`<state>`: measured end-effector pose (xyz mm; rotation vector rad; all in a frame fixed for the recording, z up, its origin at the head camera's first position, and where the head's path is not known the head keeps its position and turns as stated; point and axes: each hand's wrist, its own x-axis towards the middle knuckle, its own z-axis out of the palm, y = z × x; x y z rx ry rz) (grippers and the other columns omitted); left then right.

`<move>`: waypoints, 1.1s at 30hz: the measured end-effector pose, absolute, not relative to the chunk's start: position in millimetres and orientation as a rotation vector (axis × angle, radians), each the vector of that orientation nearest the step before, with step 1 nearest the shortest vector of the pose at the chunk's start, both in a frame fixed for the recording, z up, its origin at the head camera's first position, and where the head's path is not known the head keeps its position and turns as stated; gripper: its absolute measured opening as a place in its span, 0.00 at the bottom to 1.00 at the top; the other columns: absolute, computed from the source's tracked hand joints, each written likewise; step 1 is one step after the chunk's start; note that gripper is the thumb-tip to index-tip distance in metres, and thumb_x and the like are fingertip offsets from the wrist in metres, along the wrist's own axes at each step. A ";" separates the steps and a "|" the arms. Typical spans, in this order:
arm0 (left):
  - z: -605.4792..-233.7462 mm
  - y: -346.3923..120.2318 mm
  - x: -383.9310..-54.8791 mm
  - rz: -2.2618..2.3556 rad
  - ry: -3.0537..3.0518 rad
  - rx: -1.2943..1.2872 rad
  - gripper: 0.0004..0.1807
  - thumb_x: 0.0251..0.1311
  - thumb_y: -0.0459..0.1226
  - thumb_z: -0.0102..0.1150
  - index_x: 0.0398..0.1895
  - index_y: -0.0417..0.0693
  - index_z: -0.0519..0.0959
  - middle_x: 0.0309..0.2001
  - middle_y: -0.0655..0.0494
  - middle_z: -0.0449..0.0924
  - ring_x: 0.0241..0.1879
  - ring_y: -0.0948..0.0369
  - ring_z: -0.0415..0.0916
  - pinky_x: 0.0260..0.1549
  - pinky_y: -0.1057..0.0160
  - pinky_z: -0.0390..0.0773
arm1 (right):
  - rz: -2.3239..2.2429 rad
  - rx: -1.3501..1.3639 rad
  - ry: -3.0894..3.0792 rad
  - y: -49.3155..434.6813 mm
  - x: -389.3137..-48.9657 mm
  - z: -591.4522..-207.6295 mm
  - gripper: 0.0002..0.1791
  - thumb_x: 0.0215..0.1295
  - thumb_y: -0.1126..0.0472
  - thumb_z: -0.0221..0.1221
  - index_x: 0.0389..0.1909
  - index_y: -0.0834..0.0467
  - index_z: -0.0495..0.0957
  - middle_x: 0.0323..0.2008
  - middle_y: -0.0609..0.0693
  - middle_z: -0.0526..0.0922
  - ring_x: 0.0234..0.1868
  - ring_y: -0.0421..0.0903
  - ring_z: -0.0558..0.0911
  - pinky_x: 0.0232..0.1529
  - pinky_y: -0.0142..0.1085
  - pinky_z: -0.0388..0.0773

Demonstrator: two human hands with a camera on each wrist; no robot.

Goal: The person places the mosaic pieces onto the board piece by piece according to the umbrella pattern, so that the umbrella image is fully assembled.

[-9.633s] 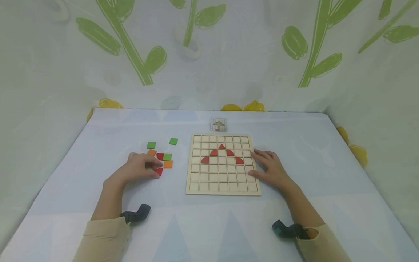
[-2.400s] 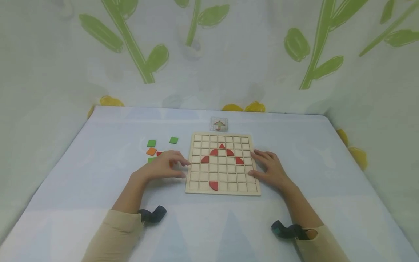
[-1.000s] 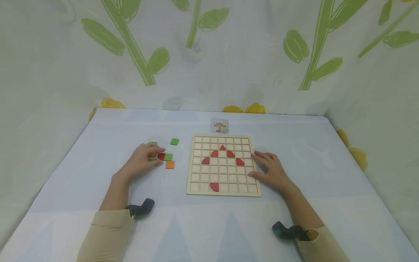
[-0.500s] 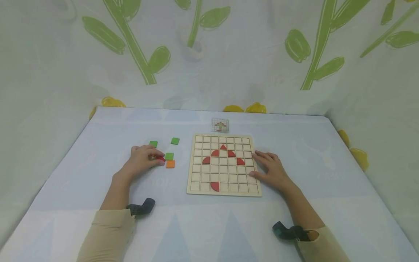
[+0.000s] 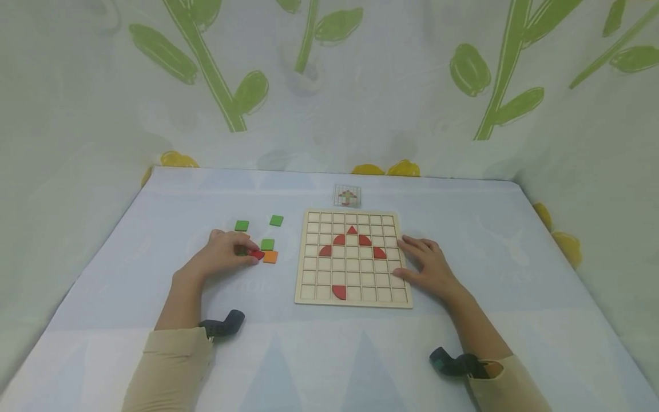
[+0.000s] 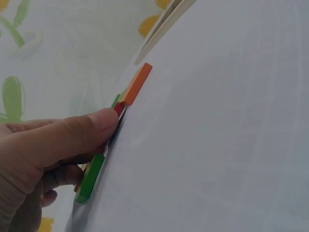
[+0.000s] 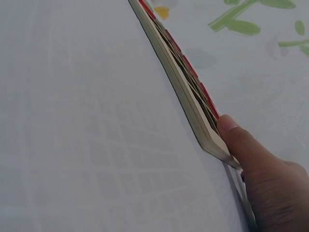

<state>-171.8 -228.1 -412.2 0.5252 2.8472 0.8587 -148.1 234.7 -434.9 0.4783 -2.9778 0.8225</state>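
Note:
In the head view my left hand (image 5: 225, 250) pinches a red tile (image 5: 256, 254) between thumb and fingertips, low over the table. The thumb hides most of that tile in the left wrist view, where an orange tile (image 6: 137, 83) and a green tile (image 6: 91, 178) lie right around it. My right hand (image 5: 427, 264) rests at the right edge of a wooden grid board (image 5: 352, 305), fingers extended, its thumb (image 6: 96, 125) counterpart, the right thumb (image 7: 236, 135), lying on the rim. Several red pieces sit in the board's cells, among them a triangle (image 5: 352, 230) and a quarter circle (image 5: 339, 292).
Two green tiles (image 5: 242, 225) lie beyond the left hand, and another green tile (image 5: 268, 245) lies beside its fingertips, above the orange one. A small pattern card (image 5: 347, 195) lies behind the board. Walls with painted leaves (image 5: 252, 91) enclose the table's back and sides.
A red quarter circle was added to the board's bottom row. My left hand went back to the loose tiles, took a red one and shifted it slightly nearer. The right hand stayed put.

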 end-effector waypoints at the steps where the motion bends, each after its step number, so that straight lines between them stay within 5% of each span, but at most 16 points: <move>1: -411.7 -227.9 -171.2 0.866 2.845 0.543 0.11 0.48 0.39 0.70 0.36 0.49 0.86 0.40 0.55 0.83 0.40 0.57 0.71 0.39 0.57 0.52 | 0.820 0.480 -2.977 234.8 -148.2 -435.3 0.40 0.53 0.44 0.66 0.66 0.55 0.67 0.68 0.55 0.63 0.66 0.60 0.57 0.61 0.60 0.57; 5: -409.7 -227.3 -170.1 0.868 2.849 0.594 0.09 0.48 0.39 0.71 0.34 0.49 0.86 0.36 0.58 0.82 0.36 0.60 0.72 0.39 0.56 0.53 | 0.818 0.487 -2.970 235.1 -148.9 -436.1 0.40 0.52 0.44 0.66 0.66 0.55 0.67 0.68 0.55 0.64 0.66 0.60 0.58 0.61 0.60 0.57; 12: -405.8 -225.4 -169.9 0.881 2.865 0.601 0.08 0.47 0.40 0.72 0.32 0.51 0.86 0.31 0.64 0.82 0.31 0.63 0.72 0.34 0.63 0.70 | 0.814 0.491 -2.962 235.5 -150.1 -437.1 0.40 0.52 0.44 0.66 0.66 0.55 0.67 0.68 0.55 0.64 0.65 0.60 0.58 0.60 0.60 0.57; 33: -404.2 -206.7 -169.5 0.983 2.867 0.816 0.14 0.40 0.42 0.76 0.31 0.48 0.86 0.22 0.67 0.75 0.26 0.65 0.67 0.28 0.67 0.68 | 0.823 0.491 -2.954 234.6 -148.0 -436.4 0.40 0.52 0.45 0.67 0.65 0.55 0.68 0.68 0.56 0.64 0.65 0.61 0.58 0.60 0.61 0.57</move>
